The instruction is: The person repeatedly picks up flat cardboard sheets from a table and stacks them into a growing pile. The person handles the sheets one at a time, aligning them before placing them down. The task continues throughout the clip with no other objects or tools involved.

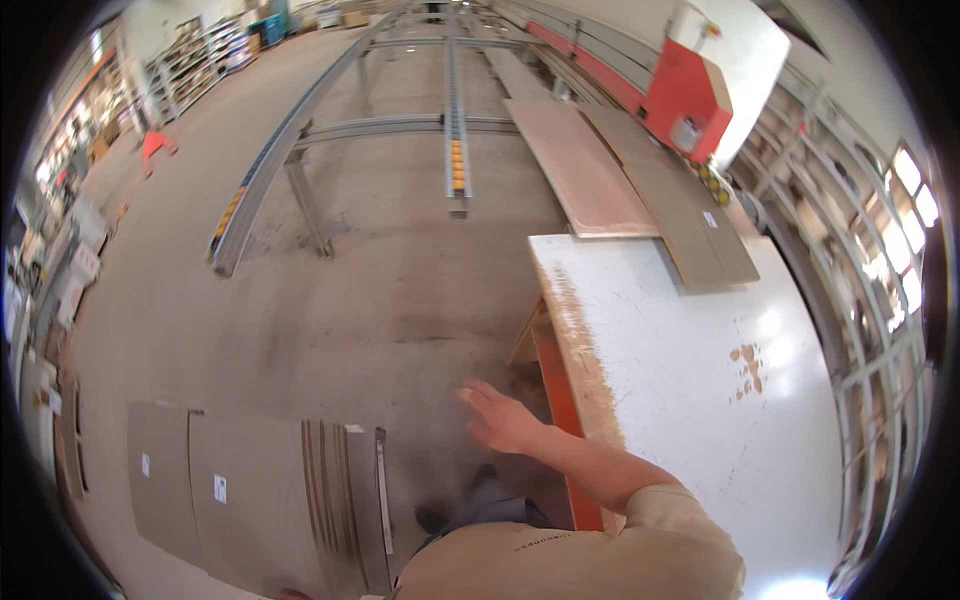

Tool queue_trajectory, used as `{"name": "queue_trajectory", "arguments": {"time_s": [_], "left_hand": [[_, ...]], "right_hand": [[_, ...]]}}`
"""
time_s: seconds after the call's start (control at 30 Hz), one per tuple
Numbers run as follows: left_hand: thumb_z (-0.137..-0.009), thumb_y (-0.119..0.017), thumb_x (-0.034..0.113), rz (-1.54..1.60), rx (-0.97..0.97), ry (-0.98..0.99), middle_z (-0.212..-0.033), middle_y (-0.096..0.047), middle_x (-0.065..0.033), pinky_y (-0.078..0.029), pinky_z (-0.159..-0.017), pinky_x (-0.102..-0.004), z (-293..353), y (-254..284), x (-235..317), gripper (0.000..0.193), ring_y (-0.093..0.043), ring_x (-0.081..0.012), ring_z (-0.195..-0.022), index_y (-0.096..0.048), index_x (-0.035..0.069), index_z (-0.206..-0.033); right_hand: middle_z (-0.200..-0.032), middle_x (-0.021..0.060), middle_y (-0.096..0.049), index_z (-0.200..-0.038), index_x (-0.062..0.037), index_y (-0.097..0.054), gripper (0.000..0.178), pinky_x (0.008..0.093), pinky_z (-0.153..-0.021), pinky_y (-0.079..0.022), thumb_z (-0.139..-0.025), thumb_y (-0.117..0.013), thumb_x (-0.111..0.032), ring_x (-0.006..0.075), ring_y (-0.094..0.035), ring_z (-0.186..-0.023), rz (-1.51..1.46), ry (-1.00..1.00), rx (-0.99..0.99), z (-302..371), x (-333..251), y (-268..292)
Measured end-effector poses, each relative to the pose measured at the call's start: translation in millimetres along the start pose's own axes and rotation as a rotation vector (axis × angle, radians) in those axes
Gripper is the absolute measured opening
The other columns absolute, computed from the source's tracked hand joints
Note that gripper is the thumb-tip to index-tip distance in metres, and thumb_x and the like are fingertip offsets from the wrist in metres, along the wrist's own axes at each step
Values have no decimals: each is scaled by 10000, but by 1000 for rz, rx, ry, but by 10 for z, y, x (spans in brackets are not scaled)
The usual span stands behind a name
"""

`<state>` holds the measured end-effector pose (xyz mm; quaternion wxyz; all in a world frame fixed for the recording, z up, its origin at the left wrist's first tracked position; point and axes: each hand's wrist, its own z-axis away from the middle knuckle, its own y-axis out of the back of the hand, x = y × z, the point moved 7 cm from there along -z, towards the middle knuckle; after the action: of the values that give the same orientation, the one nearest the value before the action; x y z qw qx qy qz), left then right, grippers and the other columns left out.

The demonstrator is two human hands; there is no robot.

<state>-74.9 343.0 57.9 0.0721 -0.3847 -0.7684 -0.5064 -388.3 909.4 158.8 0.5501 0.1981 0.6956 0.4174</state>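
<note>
My right hand point(500, 418) hangs over the floor in front of my body, just left of the white worktable's worn edge. Its fingers are stretched out and nothing is in them. Only a sliver of my left hand point(292, 594) shows at the bottom rim, beside a stack of flat brown cardboard point(250, 480); its fingers are hidden. Several layers of that cardboard show along the right side, and small white labels sit on top. The white worktable point(690, 340) has a chipped, bare-wood left edge and a worn brown patch.
A flat cardboard piece point(700, 215) and a pinkish panel point(590, 175) lie at the table's far end. Beyond stand a red and white machine point(690, 100) and a metal roller frame point(455, 130). Metal racking point(850, 250) lines the right; a red stand point(155, 145) is far left.
</note>
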Motion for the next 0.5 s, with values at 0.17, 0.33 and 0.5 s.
{"name": "queue_trajectory", "arguments": {"time_s": [0.17,0.33,0.5], "left_hand": [[-866,-637,222,113,66,-665,-908,-640,-201,-529,-773,-432,40,-55,1724,342,-627,-333,-815,-610,-69,-1045],[-782,-492,-23,430,-399,-671,-1388,-427,-208,-312,-1104,-443,455,-777,3616,507,-407,-368,-1299,-459,-51,-1287],[-740,-500,-73,703,-579,-995,-1377,-431,-208,-363,-1060,-456,1321,-709,5380,468,-471,-367,-1237,-488,-47,-1207]], "right_hand": [[-1386,183,-473,-1307,-88,-533,527,445,-1000,-453,-803,-680,-134,387,-515,-1210,235,176,366,211,558,1321],[-1408,182,-478,-1290,-63,-525,485,498,-1092,-339,-830,-661,-137,360,-446,-1304,438,-422,908,927,2458,3145],[-1546,159,-293,-1454,-128,-375,556,525,-1165,-190,-964,-432,-385,355,-236,-1441,502,-1199,689,2148,3772,3269]]}}
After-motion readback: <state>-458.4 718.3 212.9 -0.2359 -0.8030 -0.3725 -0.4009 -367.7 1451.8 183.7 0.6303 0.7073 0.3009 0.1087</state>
